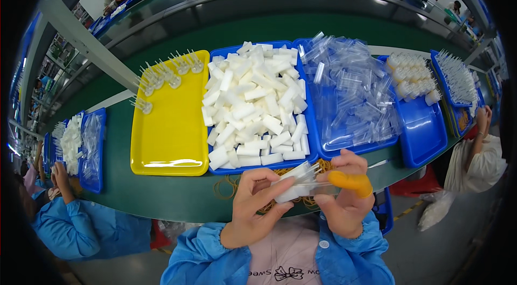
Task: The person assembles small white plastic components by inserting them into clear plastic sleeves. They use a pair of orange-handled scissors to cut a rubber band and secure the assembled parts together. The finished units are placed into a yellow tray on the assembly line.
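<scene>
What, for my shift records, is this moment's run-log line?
left hand: holding white foam | right hand: pinching clear plastic, orange finger cot worn | front-left: yellow tray

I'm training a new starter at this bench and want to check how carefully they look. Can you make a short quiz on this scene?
1. Multiple choice: which of the camera wearer's hands has the orange finger cover on it? A, left; B, right; C, both.

2. True or false: the yellow tray lies to the left of the heaped white blocks.

3. Fill in the colour: the tray under the loose clear plastic pieces is ____.

Key
1. B: it is on the right hand.
2. True.
3. Blue.
</scene>
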Demonstrator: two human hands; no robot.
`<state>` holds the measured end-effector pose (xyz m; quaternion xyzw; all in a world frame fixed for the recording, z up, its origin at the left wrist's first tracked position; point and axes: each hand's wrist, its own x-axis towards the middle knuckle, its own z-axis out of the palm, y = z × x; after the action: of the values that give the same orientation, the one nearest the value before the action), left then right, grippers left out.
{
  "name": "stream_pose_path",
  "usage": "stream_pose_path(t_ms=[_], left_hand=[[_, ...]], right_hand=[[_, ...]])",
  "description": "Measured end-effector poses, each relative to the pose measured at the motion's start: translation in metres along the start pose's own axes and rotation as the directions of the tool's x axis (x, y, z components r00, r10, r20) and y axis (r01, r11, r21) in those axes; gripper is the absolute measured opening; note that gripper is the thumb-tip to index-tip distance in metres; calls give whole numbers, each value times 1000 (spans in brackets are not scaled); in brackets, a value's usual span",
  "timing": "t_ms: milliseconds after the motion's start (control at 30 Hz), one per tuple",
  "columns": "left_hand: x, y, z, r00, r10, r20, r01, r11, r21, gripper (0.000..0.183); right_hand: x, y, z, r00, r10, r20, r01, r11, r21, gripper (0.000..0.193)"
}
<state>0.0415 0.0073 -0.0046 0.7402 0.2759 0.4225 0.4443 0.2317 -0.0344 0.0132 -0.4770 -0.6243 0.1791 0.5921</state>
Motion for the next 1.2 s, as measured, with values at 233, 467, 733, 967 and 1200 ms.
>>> stream_pose_path(t_ms=[233,467,733,967,1200], left_hand=[[13,4,1,789,-375,486,603,320,-731,83],[4,-14,5,626,-296,721,738,-74,-671,60],[1,-17,5,673,-337,658,697,-10,-717,59],[1,-17,5,690,-364,626,673,3,-740,61],[1,-13,5,682,-334,651,636,-169,-753,61]], right_hand=[[22,9,-16,870,353,344,-481,762,434,34],[27,9,-17,858,214,468,-282,956,80,64],[21,-8,-3,817,97,568,-62,995,-81,93],[21,-5,3,873,71,482,-16,993,-118,79],[25,-2,8,848,-27,529,195,944,-265,65]])
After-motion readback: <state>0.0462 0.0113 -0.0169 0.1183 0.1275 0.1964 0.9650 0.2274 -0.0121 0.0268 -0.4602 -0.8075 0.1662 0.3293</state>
